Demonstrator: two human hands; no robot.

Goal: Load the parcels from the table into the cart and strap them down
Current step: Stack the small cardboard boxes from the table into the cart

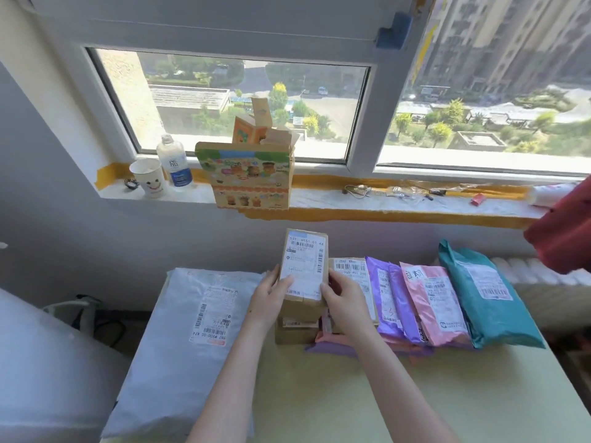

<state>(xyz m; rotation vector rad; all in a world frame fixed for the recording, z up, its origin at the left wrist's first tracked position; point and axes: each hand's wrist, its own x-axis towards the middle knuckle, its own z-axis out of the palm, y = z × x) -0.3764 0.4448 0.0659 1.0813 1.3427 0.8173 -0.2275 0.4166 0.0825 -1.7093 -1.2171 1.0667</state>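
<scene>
cardboard parcel (303, 306) is hanging over a smaller carton (295, 333) on the tabletop (319, 398), with the left grip (268, 298) and right grip (344, 302) clamping its near end from either side. its long axis is running away toward the window (243, 103), far end tilting up, label (305, 266) facing the camera; shifting both grips nearer the middle would probably be steadying it for the carry.
</scene>
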